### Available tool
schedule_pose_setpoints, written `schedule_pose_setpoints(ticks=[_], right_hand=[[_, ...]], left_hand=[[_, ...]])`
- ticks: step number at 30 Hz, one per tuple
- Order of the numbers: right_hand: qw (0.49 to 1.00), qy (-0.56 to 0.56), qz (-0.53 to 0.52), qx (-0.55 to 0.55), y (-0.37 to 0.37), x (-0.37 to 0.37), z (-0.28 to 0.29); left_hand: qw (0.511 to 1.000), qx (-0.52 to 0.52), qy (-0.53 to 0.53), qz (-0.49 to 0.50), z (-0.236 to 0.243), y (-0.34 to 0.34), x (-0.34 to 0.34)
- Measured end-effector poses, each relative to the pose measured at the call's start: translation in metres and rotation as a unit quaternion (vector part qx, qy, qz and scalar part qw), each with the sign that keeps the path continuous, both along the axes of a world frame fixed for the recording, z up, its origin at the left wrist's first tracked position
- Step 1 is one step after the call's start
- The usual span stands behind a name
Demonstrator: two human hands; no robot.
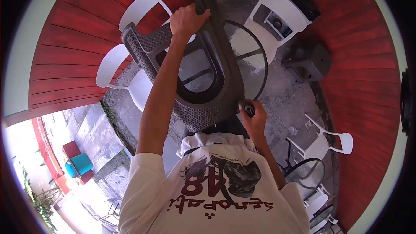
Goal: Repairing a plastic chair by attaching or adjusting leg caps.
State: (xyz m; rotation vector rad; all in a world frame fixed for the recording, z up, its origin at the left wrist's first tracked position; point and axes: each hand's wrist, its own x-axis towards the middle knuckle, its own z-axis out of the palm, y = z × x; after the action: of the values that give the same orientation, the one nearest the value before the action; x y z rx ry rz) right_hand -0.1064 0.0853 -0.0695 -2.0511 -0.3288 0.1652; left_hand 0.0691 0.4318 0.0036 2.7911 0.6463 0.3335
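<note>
A dark brown plastic stool [234, 76] with a woven pattern and a large oval opening is held up tilted in front of me. My left hand [188, 19] is closed on its far part, near a leg, with the forearm crossing over the stool. Beside its near right corner, my right hand [255, 119] is closed around a small dark rounded thing [248, 108]. I cannot tell whether that thing is part of the stool. Part of the stool's left side is hidden behind my left forearm.
Behind the stool is a round glass table [253, 56], with white chairs [115, 67] around it. Another dark stool [310, 63] lies by the red wall [359, 56] on the right. A second glass table [305, 175] and a white chair [318, 145] stand lower right.
</note>
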Motion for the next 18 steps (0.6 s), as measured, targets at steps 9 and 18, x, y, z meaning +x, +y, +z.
schedule_pose_setpoints(ticks=[9, 18], right_hand=[[0.997, -0.033, 0.071, 0.008, 0.02, -0.034, 0.0], [0.995, -0.034, 0.092, 0.0, 0.022, -0.023, 0.006]], left_hand=[[1.0, 0.005, -0.023, -0.001, 0.001, -0.008, 0.003], [0.997, -0.005, -0.072, -0.01, -0.001, -0.002, -0.003]])
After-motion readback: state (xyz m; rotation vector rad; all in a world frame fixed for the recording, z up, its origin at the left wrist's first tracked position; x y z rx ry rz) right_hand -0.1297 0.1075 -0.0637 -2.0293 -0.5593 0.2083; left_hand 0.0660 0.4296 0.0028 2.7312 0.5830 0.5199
